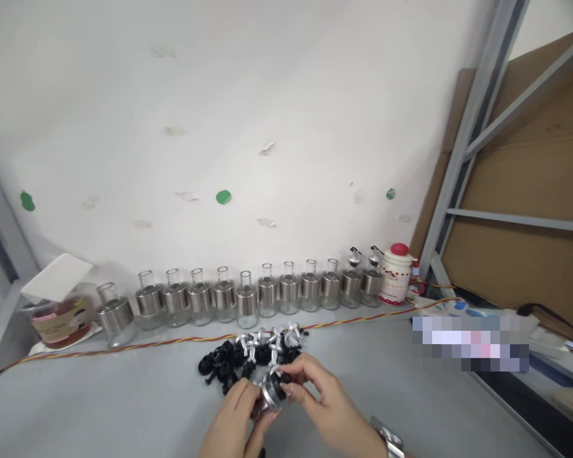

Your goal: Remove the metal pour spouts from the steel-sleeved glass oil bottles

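In front of me on the grey table, my left hand is closed around a silver-and-black bottle pourer top. My right hand pinches the black part at its right side, thumb and fingertips pressed against it. Fingers cover part of the pourer top. Just beyond my hands lies a pile of black stopper pieces, with several silver spout pieces at its far right.
A row of glass bottles with metal sleeves lines the wall; the two rightmost carry pourer tops. A twisted red-yellow wire crosses in front. A white jar with a red lid stands right, a plastic tub left.
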The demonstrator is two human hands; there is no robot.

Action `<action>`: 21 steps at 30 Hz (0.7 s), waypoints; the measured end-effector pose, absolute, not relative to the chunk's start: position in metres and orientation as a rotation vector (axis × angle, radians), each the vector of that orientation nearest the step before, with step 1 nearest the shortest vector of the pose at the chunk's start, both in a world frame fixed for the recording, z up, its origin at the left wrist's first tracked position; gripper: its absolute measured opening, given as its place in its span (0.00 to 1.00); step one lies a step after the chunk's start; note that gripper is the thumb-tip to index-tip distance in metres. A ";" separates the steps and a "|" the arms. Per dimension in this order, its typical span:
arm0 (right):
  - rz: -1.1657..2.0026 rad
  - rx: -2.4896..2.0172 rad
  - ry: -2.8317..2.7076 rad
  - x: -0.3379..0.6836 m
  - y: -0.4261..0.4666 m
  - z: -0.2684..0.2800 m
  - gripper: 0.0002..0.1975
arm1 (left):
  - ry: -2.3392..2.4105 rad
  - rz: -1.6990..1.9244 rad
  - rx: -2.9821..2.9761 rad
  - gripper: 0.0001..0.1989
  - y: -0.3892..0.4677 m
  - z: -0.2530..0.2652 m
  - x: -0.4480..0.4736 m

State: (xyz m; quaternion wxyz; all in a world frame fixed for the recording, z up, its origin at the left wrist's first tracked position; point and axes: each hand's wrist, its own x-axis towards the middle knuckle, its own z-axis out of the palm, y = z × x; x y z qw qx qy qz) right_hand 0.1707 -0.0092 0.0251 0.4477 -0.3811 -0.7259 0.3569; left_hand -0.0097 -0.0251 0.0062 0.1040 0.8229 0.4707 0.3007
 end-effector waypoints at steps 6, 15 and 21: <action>0.908 -0.940 -1.834 0.170 -0.011 0.025 0.06 | 1.317 0.823 2.287 0.10 -0.024 0.003 -0.009; 0.850 -0.856 -1.910 0.176 -0.013 0.032 0.08 | 1.360 0.851 2.314 0.09 -0.026 0.004 -0.009; 1.072 -0.855 -1.795 0.175 -0.010 0.035 0.09 | 1.344 0.889 2.450 0.08 -0.023 0.001 -0.015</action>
